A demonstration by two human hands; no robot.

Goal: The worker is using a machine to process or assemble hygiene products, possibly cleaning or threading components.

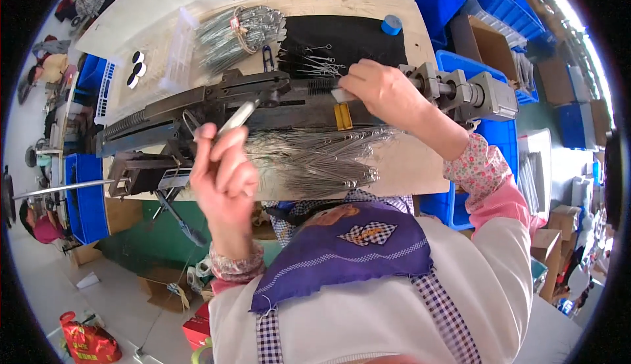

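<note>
A long dark metal bench machine (217, 98) lies across the table in front of me. My left hand (227, 170) is raised at its near side, fingers curled around a slim white handle-like piece (240, 117) that points up toward the machine's middle. Over the right part of the machine, my right hand (378, 88) has its fingertips pressed together at a small whitish piece (339, 94), beside a dark coil spring (322, 87). What exactly sits between those fingertips is hidden. Just below them is a yellow block (343, 116). A bundle of thin looped metal wires (322, 160) lies between machine and apron.
Behind the machine are another wire bundle (240, 35), a clear plastic bin (177, 48), a black mat (348, 35) with several wire pieces, and a blue tape roll (391, 24). A metal cylinder unit (486, 98) ends the machine at right. Blue crates (85, 193) flank the table.
</note>
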